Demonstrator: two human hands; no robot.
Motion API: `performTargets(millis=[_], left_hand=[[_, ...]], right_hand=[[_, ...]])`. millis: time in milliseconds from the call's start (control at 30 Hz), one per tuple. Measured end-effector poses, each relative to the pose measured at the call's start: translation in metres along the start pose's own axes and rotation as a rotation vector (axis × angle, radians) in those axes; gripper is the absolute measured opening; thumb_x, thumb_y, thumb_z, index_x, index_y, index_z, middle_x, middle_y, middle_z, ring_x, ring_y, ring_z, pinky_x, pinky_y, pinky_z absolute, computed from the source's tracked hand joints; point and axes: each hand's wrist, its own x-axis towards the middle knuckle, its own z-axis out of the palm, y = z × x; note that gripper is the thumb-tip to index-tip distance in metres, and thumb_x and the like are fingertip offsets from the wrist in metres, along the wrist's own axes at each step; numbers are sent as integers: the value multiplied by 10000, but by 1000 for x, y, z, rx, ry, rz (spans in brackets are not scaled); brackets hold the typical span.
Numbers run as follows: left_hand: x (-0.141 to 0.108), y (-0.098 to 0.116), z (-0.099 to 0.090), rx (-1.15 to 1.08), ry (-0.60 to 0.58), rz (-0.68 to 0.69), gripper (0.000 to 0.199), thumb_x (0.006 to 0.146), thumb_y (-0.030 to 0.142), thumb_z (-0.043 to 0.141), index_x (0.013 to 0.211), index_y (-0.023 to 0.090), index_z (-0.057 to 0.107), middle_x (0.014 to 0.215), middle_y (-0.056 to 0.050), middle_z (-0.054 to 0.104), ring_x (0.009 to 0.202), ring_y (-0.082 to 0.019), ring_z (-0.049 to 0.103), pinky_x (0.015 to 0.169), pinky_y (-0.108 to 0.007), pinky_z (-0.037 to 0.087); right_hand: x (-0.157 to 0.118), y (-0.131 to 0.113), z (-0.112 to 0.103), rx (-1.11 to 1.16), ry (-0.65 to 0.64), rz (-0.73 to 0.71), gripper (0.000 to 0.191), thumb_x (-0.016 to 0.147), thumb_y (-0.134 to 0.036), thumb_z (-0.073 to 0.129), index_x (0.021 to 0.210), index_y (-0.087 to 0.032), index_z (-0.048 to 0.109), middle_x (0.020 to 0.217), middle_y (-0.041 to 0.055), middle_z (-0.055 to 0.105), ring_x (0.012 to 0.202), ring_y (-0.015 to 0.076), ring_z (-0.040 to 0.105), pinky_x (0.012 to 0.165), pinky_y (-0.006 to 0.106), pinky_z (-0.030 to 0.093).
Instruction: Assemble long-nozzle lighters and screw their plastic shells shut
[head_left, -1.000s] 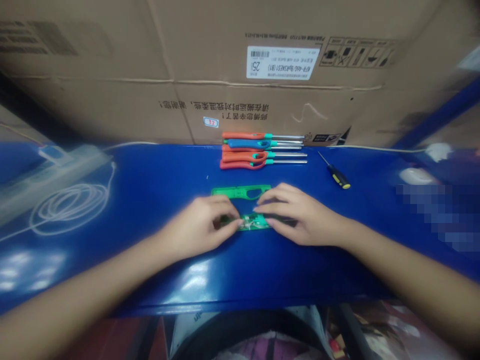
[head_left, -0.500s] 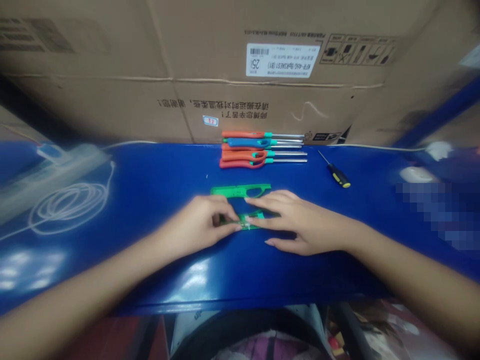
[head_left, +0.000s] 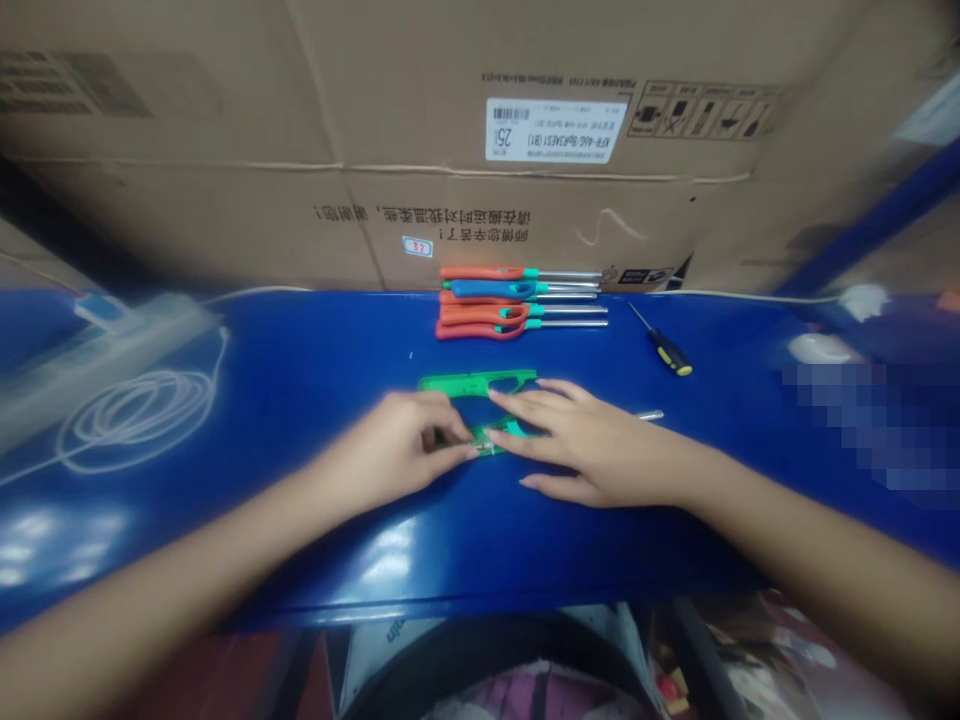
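On the blue table lies an opened green lighter body with small parts inside, partly covered by fingers. My left hand pinches its left part between thumb and fingers. Spread out, my right hand rests over the right part, a fingertip touching the inside. A metal tube end sticks out beyond the right hand. Just behind, a green half shell lies flat, its right end near the right hand's upper fingers.
Several orange, red and blue lighters lie in a stack by the cardboard box. A screwdriver is to their right. At the left are a coiled white cable and a power strip.
The metal tube end now shows to the right of my right hand. My right hand has shifted slightly left on the green body. The view has moved a little.
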Motion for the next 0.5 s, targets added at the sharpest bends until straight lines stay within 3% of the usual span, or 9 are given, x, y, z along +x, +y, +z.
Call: performTargets(millis=[267,500], left_hand=[[1,-1,1,-25,8,-21,102,855,267,728,815,181,765,767,-15,691,601,-100,565,579,-204,429],[-1,0,1,-1,20,-5,109,870,261,708,823,185,771,777,-20,689,607,-101,567,577,-203,431]], right_hand=[[-4,-6,-1,-26,-34,26,525,1007,-389,506,1496,-198,477,1600,208,349,1433,334,424,1160,607,307],[0,-1,2,30,64,-1,499,996,-355,527,1460,-170,514,1552,186,445,1379,301,488,1142,559,346]])
